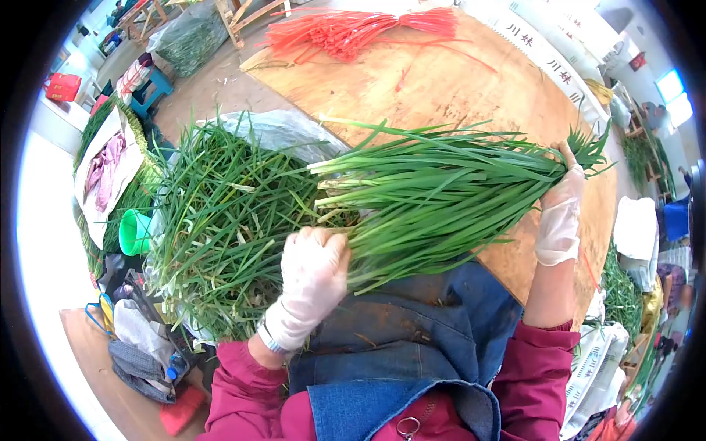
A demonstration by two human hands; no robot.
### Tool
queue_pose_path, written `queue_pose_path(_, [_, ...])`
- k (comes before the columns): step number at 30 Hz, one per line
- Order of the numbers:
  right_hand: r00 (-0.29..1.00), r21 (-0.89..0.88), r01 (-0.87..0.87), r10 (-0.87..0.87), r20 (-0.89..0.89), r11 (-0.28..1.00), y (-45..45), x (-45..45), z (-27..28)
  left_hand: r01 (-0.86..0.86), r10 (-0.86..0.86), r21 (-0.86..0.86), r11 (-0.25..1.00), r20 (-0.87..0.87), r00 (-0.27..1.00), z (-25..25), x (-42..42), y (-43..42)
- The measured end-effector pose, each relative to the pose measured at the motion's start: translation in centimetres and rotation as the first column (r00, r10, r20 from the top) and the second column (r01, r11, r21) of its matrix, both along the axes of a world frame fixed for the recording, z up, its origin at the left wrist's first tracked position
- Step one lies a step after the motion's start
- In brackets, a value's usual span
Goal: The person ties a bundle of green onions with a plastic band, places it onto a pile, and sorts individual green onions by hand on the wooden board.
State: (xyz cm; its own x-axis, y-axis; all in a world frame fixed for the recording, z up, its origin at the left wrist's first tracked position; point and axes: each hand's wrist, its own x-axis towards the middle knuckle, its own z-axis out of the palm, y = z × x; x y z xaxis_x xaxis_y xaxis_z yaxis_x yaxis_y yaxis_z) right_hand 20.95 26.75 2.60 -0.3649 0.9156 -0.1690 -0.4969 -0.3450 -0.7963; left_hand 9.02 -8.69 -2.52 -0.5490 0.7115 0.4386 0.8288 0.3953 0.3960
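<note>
A fanned bunch of garlic chives (441,176) lies across the middle, pale stem ends to the left and green tips to the right. My right hand (562,209), in a thin clear glove, is wrapped round it near the tips, which stick out beyond the fingers. My left hand (315,272), gloved too, is closed at the lower stem ends. Its fingers curl away from view, so what they pinch is hidden. Left of the bunch is a big heap of loose chives (228,220), mixed with dry, yellowed leaves.
A wooden table (507,81) reaches out ahead, with a bundle of red plastic ties (346,33) at its far side. White printed sacks (540,55) line the far right edge. A denim apron (412,331) covers my lap. A green tub (134,231) stands left of the heap.
</note>
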Motion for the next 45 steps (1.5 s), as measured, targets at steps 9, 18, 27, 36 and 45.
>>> queue_pose_path(9, [1.0,-0.032,-0.019,0.019,-0.012,0.999,0.4,0.1,-0.3,-0.051,0.01,0.156,0.987,0.255,0.967,-1.7,3.8,-0.4])
queue_pose_path(18, [0.996,0.004,0.054,-0.054,0.073,0.999,-0.7,-0.2,0.6,-0.133,0.072,0.191,0.972,0.299,0.951,-1.9,0.7,2.8])
queue_pose_path(27, [0.992,-0.02,0.092,-0.09,0.094,0.996,-0.5,-0.2,0.0,-0.491,0.497,0.184,0.851,0.013,0.868,-3.1,-2.2,-6.1])
queue_pose_path(36, [0.982,-0.043,-0.012,0.02,0.187,0.999,-2.9,-0.5,1.9,-0.145,0.13,-0.085,0.986,-0.162,0.978,-0.2,-0.3,-1.7])
queue_pose_path(45, [0.988,-0.204,0.031,-0.061,-0.141,0.978,-0.7,-0.8,-0.6,0.01,-0.012,-0.055,0.998,-0.03,0.999,-2.3,0.4,1.0])
